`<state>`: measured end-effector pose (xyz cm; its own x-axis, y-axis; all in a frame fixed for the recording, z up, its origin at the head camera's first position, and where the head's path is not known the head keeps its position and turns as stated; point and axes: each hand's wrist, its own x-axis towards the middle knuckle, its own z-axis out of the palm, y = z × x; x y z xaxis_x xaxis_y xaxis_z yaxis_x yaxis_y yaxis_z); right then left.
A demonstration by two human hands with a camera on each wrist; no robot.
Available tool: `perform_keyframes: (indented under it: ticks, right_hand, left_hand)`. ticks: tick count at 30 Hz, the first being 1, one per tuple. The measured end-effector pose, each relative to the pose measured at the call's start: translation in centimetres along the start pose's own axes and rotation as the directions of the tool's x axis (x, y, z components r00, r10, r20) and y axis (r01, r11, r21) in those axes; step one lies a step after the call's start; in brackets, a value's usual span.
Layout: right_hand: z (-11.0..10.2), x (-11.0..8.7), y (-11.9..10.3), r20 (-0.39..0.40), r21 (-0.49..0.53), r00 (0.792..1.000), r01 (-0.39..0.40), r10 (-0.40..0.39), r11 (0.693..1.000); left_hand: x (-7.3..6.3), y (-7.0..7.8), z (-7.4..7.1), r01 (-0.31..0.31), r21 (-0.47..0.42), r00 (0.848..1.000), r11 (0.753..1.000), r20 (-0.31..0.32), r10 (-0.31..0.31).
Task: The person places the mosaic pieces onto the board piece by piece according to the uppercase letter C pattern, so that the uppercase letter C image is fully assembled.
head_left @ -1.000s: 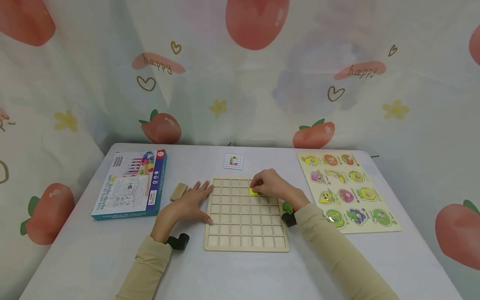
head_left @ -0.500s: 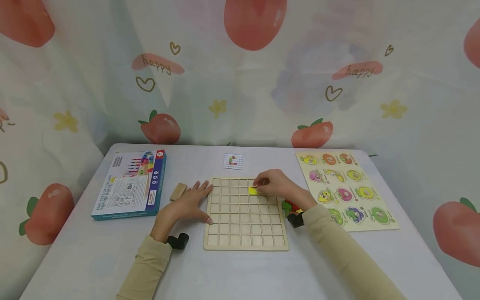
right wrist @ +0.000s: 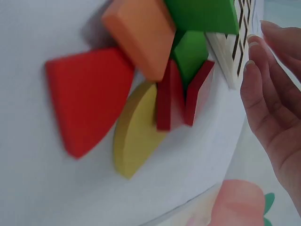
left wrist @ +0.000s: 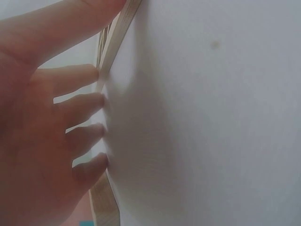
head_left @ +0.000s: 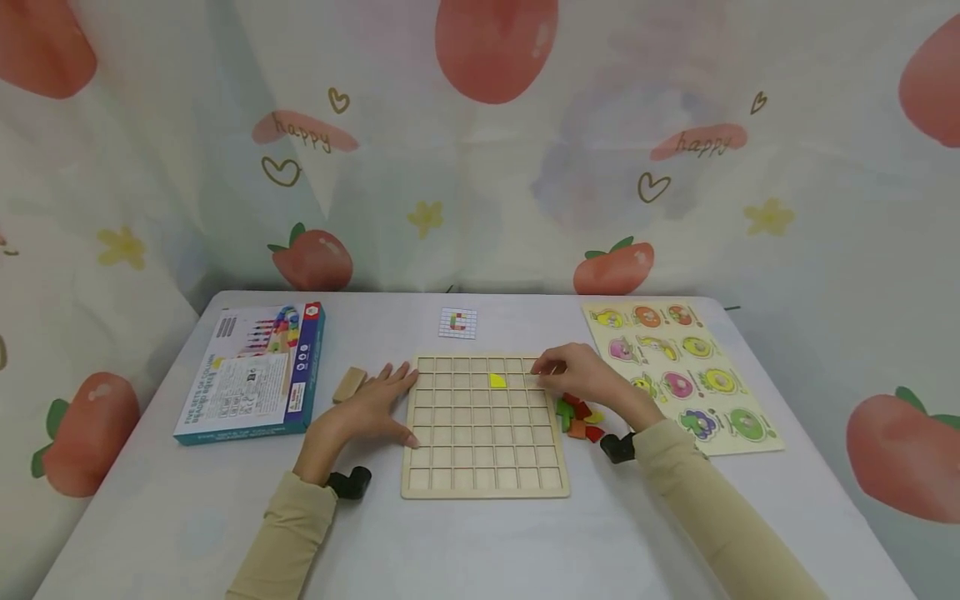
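Touching: my L hand [head_left: 367, 410], fingers spread & released, thumb & index tip at left edge of gridded wooden board [head_left: 483, 457].
R hand [head_left: 588, 379]: mine was at board's right edge, fingers loosely bent, released; contact w/ board, couldn't tell.
Yellow tile [head_left: 498, 381]: sat in a cell, 2nd row from far side, one corner rounded.
Loose pcs [right wrist: 89, 99]: red, green, orange & yellow, clustered just beside board's right edge.
Surroundings: pattern card [head_left: 458, 323] beyond board; wooden block [head_left: 349, 385] near L hand; box [head_left: 251, 383] farther left; fruit puzzle [head_left: 678, 384] at right.
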<state>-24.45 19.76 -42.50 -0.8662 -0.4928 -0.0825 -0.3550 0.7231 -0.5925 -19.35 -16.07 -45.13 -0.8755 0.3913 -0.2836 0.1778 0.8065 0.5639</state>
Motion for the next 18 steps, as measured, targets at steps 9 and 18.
perform_keyframes:
  ticks: [9, 18]
  right_hand:
    - [-1.1, -1.5, 1.9, 0.007, 0.027, 0.996, -0.094, 0.094, 0.995]
    - [-1.4, -2.7, 4.1, 0.028, 0.083, 0.987, -0.158, 0.156, 0.984]
  left_hand:
    - [0.0, -0.1, -0.2, -0.009, 0.001, 1.0, 1.0, -0.002, 0.009]
    - [0.0, -0.2, -0.2, -0.013, -0.007, 1.0, 1.0, 0.002, 0.013]
